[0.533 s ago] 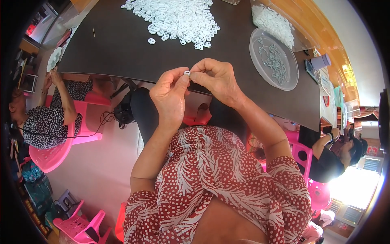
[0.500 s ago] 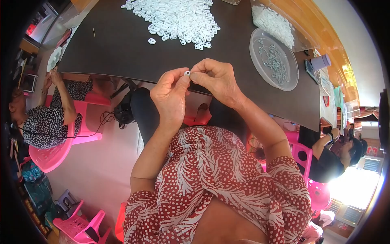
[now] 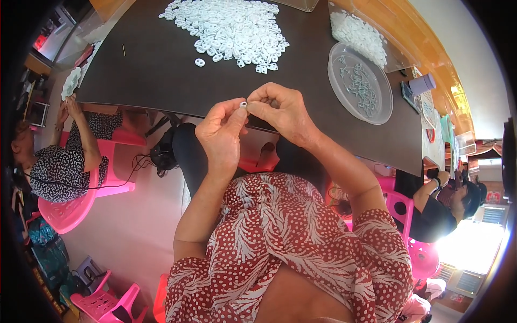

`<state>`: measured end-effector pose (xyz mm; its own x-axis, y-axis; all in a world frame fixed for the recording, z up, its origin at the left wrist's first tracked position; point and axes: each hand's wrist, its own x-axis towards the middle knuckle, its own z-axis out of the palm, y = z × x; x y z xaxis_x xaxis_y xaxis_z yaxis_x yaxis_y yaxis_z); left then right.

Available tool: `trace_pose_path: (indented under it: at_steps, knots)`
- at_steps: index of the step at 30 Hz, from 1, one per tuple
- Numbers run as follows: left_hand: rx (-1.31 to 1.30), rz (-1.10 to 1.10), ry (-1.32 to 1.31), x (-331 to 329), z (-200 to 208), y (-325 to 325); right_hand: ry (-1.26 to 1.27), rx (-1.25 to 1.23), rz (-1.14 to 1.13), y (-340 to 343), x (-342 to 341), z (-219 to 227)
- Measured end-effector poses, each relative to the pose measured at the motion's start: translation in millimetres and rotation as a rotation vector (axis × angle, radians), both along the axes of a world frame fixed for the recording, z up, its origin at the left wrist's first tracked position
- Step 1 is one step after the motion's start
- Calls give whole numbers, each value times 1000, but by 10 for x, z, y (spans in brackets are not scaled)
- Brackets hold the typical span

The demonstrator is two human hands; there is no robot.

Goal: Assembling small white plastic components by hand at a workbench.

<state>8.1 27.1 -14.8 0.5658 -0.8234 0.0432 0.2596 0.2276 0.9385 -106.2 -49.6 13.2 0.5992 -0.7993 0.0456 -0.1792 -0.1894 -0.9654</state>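
Just off the table's near edge, my left hand (image 3: pixel 219 134) pinches a small white plastic piece (image 3: pixel 243 104) with a dark hole between thumb and forefinger. My right hand (image 3: pixel 284 114) meets it there, thumb and forefinger pressed together against the piece. Whatever the right fingertips grip is too small to make out. Beyond the hands spreads a large heap of white two-holed plastic pieces (image 3: pixel 237 32), with one loose piece (image 3: pixel 200 62) lying apart. To the right, a round clear dish (image 3: pixel 335 86) contains many small grey-green metal screws (image 3: pixel 362 91).
A clear bin of white parts (image 3: pixel 358 39) stands at the back right. Near it are a lilac cup (image 3: pixel 423 83) and a phone (image 3: pixel 410 96). A thin stick (image 3: pixel 123 49) lies at left. People sit on pink chairs on both sides (image 3: pixel 67 207).
The view has shifted a little. Both hands stay together at the white piece, with the right fingertips still against it.
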Motion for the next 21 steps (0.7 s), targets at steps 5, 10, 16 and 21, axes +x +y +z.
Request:
trace_pose_path:
  at_steps: [5,10,16,21]
  knots:
    - [-30,-10,13,30,-44,1,-4,-17,27,-33,39,1]
    - [-85,5,4,118,-83,0,-41,0,55,-39,151,4]
    - [-127,61,78,317,-93,-43,-41,-67,119,-203,397,60]
    - [-101,171,112,491,-53,-47,139,-786,56,-675,854,-59]
